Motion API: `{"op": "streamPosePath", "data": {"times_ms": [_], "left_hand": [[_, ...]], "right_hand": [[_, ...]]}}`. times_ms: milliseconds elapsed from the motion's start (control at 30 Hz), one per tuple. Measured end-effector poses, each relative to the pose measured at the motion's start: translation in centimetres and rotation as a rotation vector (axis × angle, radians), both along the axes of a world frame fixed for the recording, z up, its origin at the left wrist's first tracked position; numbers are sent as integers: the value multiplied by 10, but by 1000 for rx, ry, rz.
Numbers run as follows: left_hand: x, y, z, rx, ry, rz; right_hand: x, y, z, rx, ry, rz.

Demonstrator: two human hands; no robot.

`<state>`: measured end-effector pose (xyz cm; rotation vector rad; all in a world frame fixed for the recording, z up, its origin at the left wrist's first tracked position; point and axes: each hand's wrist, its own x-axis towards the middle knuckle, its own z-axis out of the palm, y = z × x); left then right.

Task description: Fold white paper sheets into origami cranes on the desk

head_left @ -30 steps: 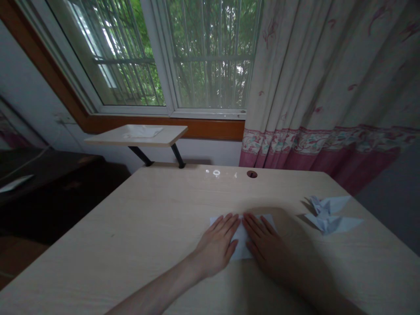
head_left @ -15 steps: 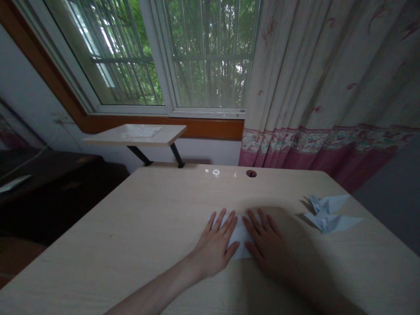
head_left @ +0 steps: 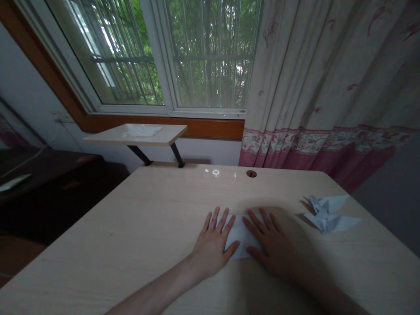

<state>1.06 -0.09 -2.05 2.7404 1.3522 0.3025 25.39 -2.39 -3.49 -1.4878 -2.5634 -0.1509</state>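
Note:
A piece of white paper (head_left: 241,243) lies flat on the light wooden desk (head_left: 147,223), partly covered by both hands. My left hand (head_left: 215,247) rests over its left part, fingers spread and pointing away from me. On the right part lies my right hand (head_left: 271,245), also flat with its fingers apart and in shadow. A strip of paper shows between the two thumbs. The paper's outer side edges are hidden under the hands. To the right of my right hand sit two folded paper cranes (head_left: 323,223), close together.
A raised shelf (head_left: 170,134) on black legs stands at the desk's back left, with white paper (head_left: 142,130) on it. A round cable hole (head_left: 251,173) is near the back edge. Behind are a window and a curtain (head_left: 282,140). A dark piece of furniture (head_left: 65,175) stands at left.
My left hand has shifted slightly left and its fingers have spread more. My right hand has slid slightly right. More of the paper shows between them.

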Motion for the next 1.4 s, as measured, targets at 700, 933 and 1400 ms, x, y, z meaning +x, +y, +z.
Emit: {"op": "streamPosePath", "data": {"times_ms": [700,933,1400], "left_hand": [[-4,-7,18,-26,-107,-175],[-3,-9,24,96,-206,-240],[-3,-13,28,437,-347,-331]], "right_hand": [[19,5,11,-141,55,173],[21,6,7,-104,77,191],[18,2,22,134,171,268]]}}
